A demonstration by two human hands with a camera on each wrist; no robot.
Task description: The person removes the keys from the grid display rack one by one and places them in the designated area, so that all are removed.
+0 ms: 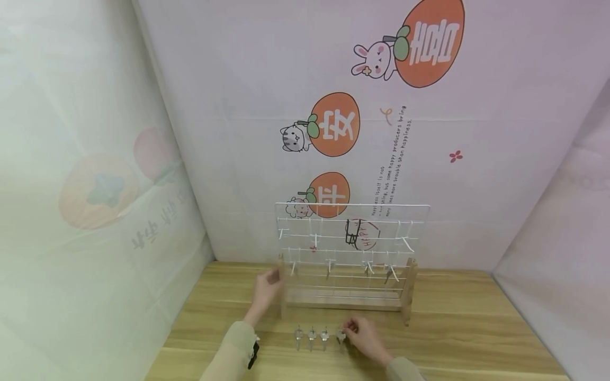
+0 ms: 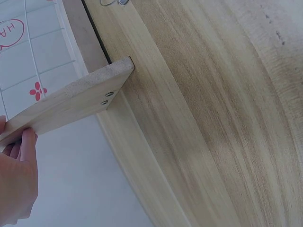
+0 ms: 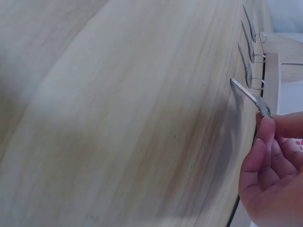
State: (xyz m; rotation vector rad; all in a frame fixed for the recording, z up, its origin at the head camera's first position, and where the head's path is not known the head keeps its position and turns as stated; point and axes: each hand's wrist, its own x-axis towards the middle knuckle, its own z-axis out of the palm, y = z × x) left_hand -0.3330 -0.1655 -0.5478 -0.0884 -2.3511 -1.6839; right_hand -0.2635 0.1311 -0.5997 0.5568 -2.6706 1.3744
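My right hand [image 1: 366, 338] pinches a silver key [image 3: 251, 94] by its head between thumb and fingertips. In the right wrist view the key tilts, its blade tip close to the tabletop. Beside it, three more keys [image 1: 312, 336] with small rings lie in a row on the wood. My left hand [image 1: 267, 292] grips the wooden side post [image 2: 71, 101] of a white wire rack [image 1: 352, 251], fingers on its outer face and a fingertip at the other side. On the rack's lower hooks hang several small keys [image 1: 388, 276], blurred from the head view.
Higher on the mesh are empty white hooks [image 1: 407, 243] that stick out forward. A wooden base bar [image 1: 343, 301] joins the rack's two posts. The wood-grain tabletop [image 1: 476, 328] is bordered by printed white cloth walls [image 1: 238, 159]. A black strap [image 1: 253, 354] is by the left sleeve.
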